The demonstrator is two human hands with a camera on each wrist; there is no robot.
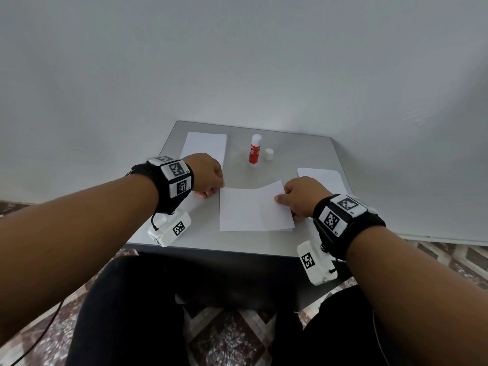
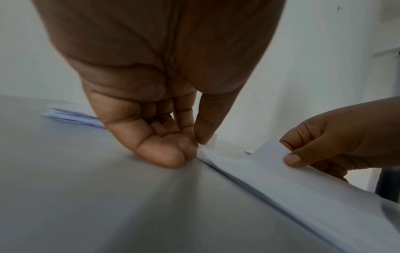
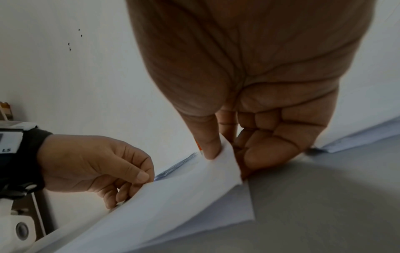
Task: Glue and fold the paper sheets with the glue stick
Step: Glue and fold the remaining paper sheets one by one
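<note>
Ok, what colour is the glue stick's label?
Red, with white lettering, on the white glue stick. Head view shows it best.

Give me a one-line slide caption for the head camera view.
Both hands, left hand and right hand, pinch the sheet to fold it; uncapped glue stick stands behind.
</note>
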